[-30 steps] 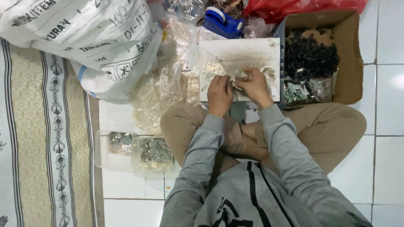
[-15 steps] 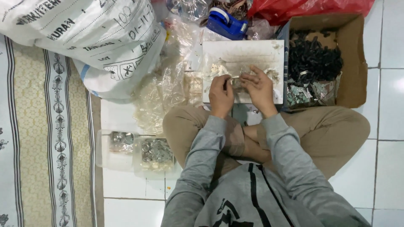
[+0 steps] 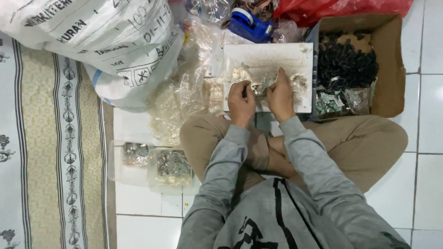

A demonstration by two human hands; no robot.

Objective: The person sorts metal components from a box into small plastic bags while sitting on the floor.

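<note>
In the head view a person sits cross-legged on a white tiled floor (image 3: 429,138), both hands meeting over a white board (image 3: 267,57) that lies just beyond the knees. The left hand (image 3: 241,99) is closed in a pinch on a small clear plastic bag (image 3: 258,83) that glints with small metal pieces, and the right hand (image 3: 281,94) grips the other side of the same bag, fingers curled over its top; the bag sits between the two hands, touching both, just above the board. Whether anything is passing into the bag cannot be told at this size. As a judgement of progress, some work looks done and much looks left: two clear filled packs (image 3: 159,163) of shiny parts lie on the floor beside the person's left knee, which reads as finished output, while a cardboard box (image 3: 392,55) to the right of the board holds a heap of black pieces (image 3: 344,64) and a lot of silvery parts (image 3: 341,99), and a loose pile of empty clear bags (image 3: 180,99) lies left of the board. A blue tape dispenser (image 3: 249,23) rests beyond the board, a large white sack (image 3: 101,41) fills the upper left, a red plastic bag (image 3: 337,8) lies at the top edge, and a patterned mat (image 3: 41,152) runs down the left side.
</note>
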